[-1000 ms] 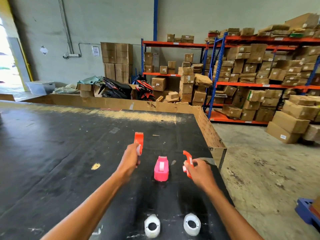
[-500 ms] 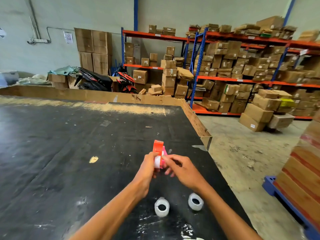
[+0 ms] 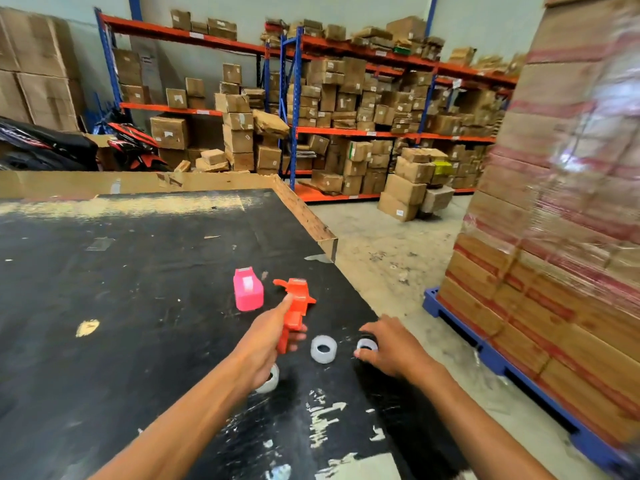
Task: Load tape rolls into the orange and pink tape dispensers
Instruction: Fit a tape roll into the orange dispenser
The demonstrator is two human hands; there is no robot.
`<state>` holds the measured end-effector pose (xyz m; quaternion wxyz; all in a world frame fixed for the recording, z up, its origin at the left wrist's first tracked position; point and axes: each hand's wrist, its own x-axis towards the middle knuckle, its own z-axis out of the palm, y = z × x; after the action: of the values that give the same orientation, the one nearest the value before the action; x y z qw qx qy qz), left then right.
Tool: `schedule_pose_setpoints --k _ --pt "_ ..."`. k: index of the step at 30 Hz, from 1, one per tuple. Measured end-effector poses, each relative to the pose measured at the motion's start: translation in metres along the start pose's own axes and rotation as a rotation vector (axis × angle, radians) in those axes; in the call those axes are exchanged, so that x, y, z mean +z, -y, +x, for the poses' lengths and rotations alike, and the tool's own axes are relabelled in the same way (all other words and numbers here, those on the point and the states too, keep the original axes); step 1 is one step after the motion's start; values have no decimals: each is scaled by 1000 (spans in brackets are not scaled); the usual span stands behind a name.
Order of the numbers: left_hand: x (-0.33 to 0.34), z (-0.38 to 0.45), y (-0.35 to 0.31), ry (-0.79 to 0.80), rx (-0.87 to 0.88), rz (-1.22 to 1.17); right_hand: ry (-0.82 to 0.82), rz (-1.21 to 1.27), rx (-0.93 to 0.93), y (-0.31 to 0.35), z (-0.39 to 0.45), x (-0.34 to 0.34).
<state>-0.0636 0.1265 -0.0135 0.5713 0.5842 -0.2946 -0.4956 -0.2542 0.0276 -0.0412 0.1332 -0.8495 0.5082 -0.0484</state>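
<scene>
From the head camera I see a big black table point(image 3: 104, 289) with a cardboard edge. My left hand point(image 3: 266, 337) is wrapped around the handle of the orange tape dispenser point(image 3: 296, 306) and holds it up over the table, with its head pointing away from me. The pink tape dispenser point(image 3: 247, 289) stands on the table just to the left of the orange one, and nothing touches it.

My right hand point(image 3: 391, 348) is down on the table with its fingers curled around a small clear tape roll point(image 3: 367, 345). Another clear tape roll point(image 3: 323, 348) lies flat between my two hands, not touching either. A third roll point(image 3: 270, 381) peeks out from under my left wrist, so I only see part of it.

Past the table are orange and blue shelves point(image 3: 346, 133) full of brown boxes. On the right is a tall stack of wrapped boxes point(image 3: 554, 237) on a blue pallet point(image 3: 485, 355); it looks blurry.
</scene>
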Motion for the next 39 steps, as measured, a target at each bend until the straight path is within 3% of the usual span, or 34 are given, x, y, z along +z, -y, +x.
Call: schedule_pose_setpoints --k 2,6,8,10,13,16,22,26,34,37,39 --pt "-5 1 1 4 12 13 -42 24 -69 15 -1 -3" --pt "-14 -1 -1 -6 19 -39 93 89 -123 51 2 6" --pt "-20 -4 -1 -15 6 -65 75 75 -130 57 6 17" --pt "-27 -6 -1 -29 -4 -70 20 317 -94 60 9 19" --pt "-37 -7 -1 -69 -10 -98 46 909 -138 62 13 9" --pt "-38 -4 -2 -46 -25 -117 150 1141 -286 64 15 -3" --pt "-29 11 -5 -18 -34 -217 218 1165 -413 60 35 -18" --pt "-26 20 -14 -44 26 -112 227 1107 -446 59 54 -20" --pt "-37 24 -15 -131 -94 -160 389 920 -635 83 87 -24" --pt "-43 23 -16 -204 -99 -231 191 998 -547 86 112 -28" --pt "-46 22 -18 -253 -88 -252 30 863 -397 80 138 -24"
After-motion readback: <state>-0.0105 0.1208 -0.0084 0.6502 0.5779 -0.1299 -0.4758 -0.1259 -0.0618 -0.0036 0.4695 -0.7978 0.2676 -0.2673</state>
